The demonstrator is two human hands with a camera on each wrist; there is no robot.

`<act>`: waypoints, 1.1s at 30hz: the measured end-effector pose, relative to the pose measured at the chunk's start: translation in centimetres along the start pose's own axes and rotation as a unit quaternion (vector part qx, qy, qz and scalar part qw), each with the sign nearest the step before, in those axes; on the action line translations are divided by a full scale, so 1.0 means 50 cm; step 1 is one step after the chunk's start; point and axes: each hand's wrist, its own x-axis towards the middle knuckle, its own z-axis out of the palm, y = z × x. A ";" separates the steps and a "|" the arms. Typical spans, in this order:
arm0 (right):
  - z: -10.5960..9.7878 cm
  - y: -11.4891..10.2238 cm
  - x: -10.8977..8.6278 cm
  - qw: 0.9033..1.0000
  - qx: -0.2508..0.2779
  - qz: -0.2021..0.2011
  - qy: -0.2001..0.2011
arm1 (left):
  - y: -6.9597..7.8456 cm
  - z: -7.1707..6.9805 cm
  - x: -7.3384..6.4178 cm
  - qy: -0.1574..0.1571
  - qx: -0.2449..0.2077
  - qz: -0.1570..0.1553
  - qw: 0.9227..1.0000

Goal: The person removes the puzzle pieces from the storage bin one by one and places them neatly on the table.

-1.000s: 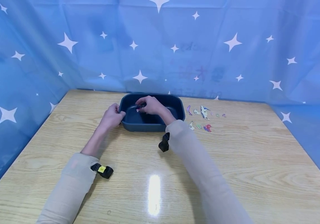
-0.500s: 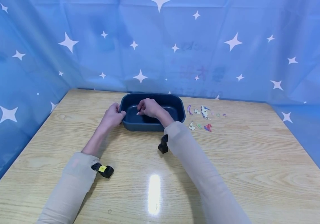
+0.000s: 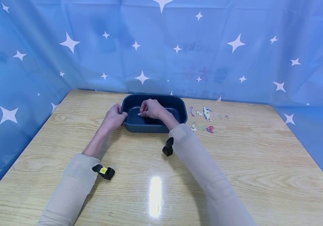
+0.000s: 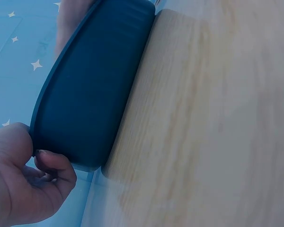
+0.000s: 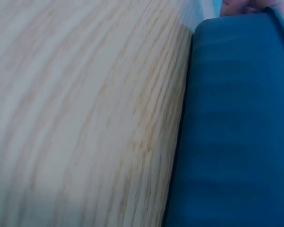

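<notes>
A dark blue rectangular plastic bin [image 3: 150,128] stands near the back of the wooden table. At its left end my left hand [image 3: 112,117] grips the rim, fingers outside and curled, as the left wrist view also shows by the thumb [image 4: 57,165]. My right hand [image 3: 152,109] reaches over the front rim and down into the bin. Its fingertips pinch a small whitish piece [image 3: 139,114] close over the bin floor; most of that piece is hidden by the fingers. The right wrist view shows only the bin's outer wall [image 5: 236,118] and the table, with the right hand's work out of sight.
Right of the bin lie two loose rows of small flat cut-out pieces, among them a purple strip [image 3: 191,110], a white-and-blue shape [image 3: 207,113], a green oval [image 3: 201,127] and a red piece [image 3: 210,129]. A blue star-patterned curtain [image 3: 161,56] hangs behind the table.
Inside the bin, my right hand has shifted slightly right and lower. The dark, pinkish thing seen at its fingertips earlier no longer shows; a whitish piece does. The left hand keeps its grip.
</notes>
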 end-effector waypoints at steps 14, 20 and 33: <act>-0.073 0.050 -0.068 0.983 0.167 -0.034 0.063 | -0.001 -0.003 -0.001 -0.003 0.000 0.001 1.000; -0.122 0.090 -0.104 0.969 0.224 -0.001 0.101 | -0.001 -0.004 -0.003 -0.005 -0.006 0.000 1.000; -0.215 0.206 -0.234 0.960 0.237 0.043 0.144 | -0.002 -0.001 -0.001 -0.007 -0.006 0.000 1.000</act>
